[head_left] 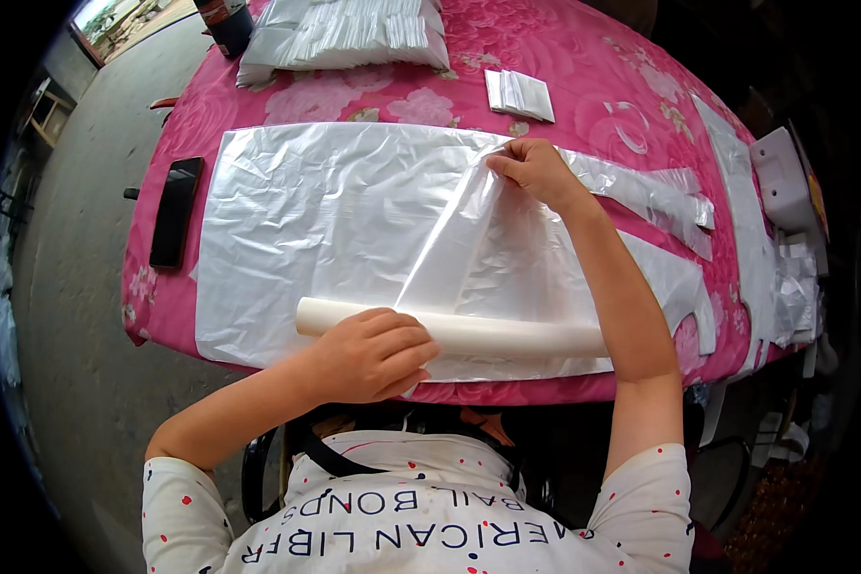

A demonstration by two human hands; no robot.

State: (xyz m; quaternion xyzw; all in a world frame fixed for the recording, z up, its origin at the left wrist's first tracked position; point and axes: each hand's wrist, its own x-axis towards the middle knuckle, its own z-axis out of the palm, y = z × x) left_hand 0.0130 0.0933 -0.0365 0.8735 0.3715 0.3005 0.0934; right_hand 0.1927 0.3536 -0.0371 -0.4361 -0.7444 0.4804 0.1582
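Note:
A stack of thin, whitish plastic bags [297, 210] lies flat on the table in front of me, its cut-out handle strips pointing right. A long white tube [507, 335] lies across the near part of the bags. My left hand [378, 354] rests over the tube left of its middle, fingers curled down on its near side. My right hand [538, 172] pinches the far edge of the top plastic layer between thumb and fingers. That layer is lifted into a slanting fold running down toward the tube. My right forearm covers the tube's right end.
A black phone [176, 212] lies left of the bags. At the back stand a dark container [225, 24] and a big pile of folded plastic [354, 33]. A small folded stack [518, 95] lies at back right. More bags [741, 210] and a white box [783, 177] line the right edge.

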